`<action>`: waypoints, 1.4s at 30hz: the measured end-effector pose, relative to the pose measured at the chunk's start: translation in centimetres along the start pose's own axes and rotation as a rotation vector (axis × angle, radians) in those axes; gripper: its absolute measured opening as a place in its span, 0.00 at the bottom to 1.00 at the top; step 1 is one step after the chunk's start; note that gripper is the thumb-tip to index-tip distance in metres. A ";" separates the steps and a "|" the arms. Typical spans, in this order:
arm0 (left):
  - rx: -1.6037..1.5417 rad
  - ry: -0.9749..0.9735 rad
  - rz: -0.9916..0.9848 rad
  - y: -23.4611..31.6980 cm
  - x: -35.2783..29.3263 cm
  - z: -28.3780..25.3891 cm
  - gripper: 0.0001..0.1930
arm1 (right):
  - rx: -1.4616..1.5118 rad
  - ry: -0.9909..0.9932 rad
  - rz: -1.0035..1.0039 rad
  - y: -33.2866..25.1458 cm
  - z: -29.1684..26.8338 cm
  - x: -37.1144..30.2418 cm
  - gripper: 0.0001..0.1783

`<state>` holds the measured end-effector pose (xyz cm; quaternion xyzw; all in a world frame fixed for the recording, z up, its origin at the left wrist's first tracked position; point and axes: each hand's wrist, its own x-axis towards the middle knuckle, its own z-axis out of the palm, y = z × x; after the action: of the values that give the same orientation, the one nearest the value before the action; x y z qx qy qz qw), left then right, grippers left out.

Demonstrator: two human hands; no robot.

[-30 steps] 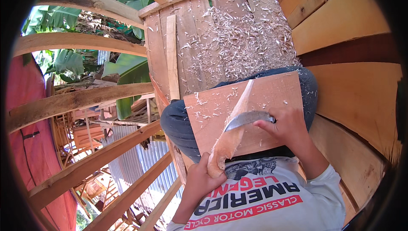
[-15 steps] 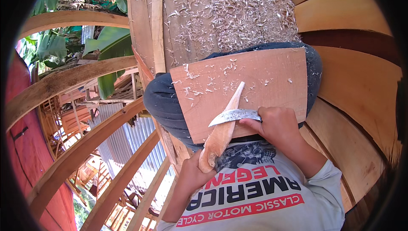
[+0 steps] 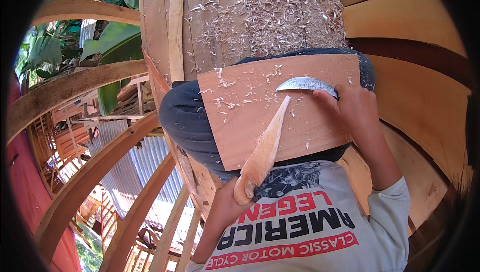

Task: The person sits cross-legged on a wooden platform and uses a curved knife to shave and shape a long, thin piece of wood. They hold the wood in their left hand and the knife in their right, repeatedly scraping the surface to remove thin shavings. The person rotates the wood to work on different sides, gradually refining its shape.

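Note:
A wooden board (image 3: 320, 122) lies across my lap, sprinkled with pale shavings. On it rests a partly carved piece of wood (image 3: 262, 159), its narrow pointed end away from me and its thick end close to my shirt. My left hand (image 3: 227, 202) is closed round that thick end. In my right hand (image 3: 355, 104) is a curved knife (image 3: 306, 84), held by its handle, which the fingers hide. The blade points left, above the far part of the board, apart from the wood and just beyond its tip.
Wood shavings (image 3: 280, 17) cover the plank floor (image 3: 200, 27) beyond my knees. A loose wooden strip (image 3: 176, 27) lies along its left side. Wooden rails (image 3: 85, 177) stand on the left, with corrugated sheets (image 3: 150, 167) below outside. Plank walling (image 3: 415, 87) rises on the right.
My right hand has swept the knife away from me along the wood, past its tip and slightly right. The left hand keeps its hold on the wood, nearly unmoved.

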<state>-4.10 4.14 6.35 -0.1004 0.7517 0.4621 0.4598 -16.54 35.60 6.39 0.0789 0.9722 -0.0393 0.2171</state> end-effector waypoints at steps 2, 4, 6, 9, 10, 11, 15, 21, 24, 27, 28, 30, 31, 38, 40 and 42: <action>0.004 -0.023 -0.010 -0.1 0.1 -0.3 0.24 | 0.073 -0.067 -0.112 -1.2 -0.5 -1.1 0.35; -0.010 -0.013 -0.033 0.1 0.2 -0.4 0.24 | 0.165 -0.154 -0.245 -2.7 -0.2 -3.4 0.33; -0.039 -0.026 -0.042 0.2 0.3 -0.1 0.23 | 0.114 -0.234 -0.265 -3.9 0.6 -4.9 0.33; -0.087 -0.054 -0.035 -0.1 0.5 -0.3 0.23 | 0.104 -0.124 -0.217 -2.9 1.0 -4.1 0.33; -0.097 -0.062 -0.031 -0.4 0.5 -0.3 0.23 | 0.098 -0.068 -0.200 -2.3 1.2 -3.4 0.33; -0.101 -0.069 -0.022 -0.6 0.5 -0.4 0.23 | 0.071 -0.033 -0.145 -1.9 1.1 -2.6 0.33; -0.105 -0.082 -0.055 -0.4 0.9 -0.6 0.23 | -0.027 0.019 -0.049 -0.4 -0.5 -0.7 0.33; -0.074 -0.105 -0.061 0.0 1.4 -0.8 0.22 | 0.104 -0.141 -0.275 -3.2 0.3 -4.2 0.32; -0.009 -0.085 -0.038 0.4 1.2 -1.0 0.22 | 0.053 -0.132 -0.232 -2.6 0.4 -3.6 0.32; -0.003 -0.065 -0.023 0.3 1.3 -1.0 0.23 | -0.047 -0.025 -0.149 -0.7 0.2 -2.0 0.32; 0.008 -0.051 -0.018 0.3 1.2 -0.9 0.23 | -0.074 0.032 -0.093 0.3 0.0 -0.9 0.32; 0.051 -0.045 -0.008 0.2 1.3 -0.9 0.24 | -0.088 0.030 -0.044 0.7 -0.9 -0.1 0.31; 0.080 -0.052 -0.002 0.1 1.3 -1.0 0.24 | -0.078 -0.027 -0.052 0.3 -1.6 -0.6 0.31; 0.109 -0.052 -0.013 0.4 1.3 -1.1 0.27 | 0.113 -0.203 -0.304 -2.5 0.7 -3.9 0.30; 0.132 -0.072 -0.013 0.9 1.3 -1.4 0.29 | 0.065 -0.145 -0.288 -2.2 0.8 -3.1 0.31; 0.157 -0.079 0.003 1.2 1.7 -1.4 0.30 | 0.019 -0.053 -0.299 -1.6 0.9 -2.3 0.31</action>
<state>-6.58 4.13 6.01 -0.0444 0.7671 0.4059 0.4949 -14.44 33.62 6.65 -0.0659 0.9665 -0.0825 0.2338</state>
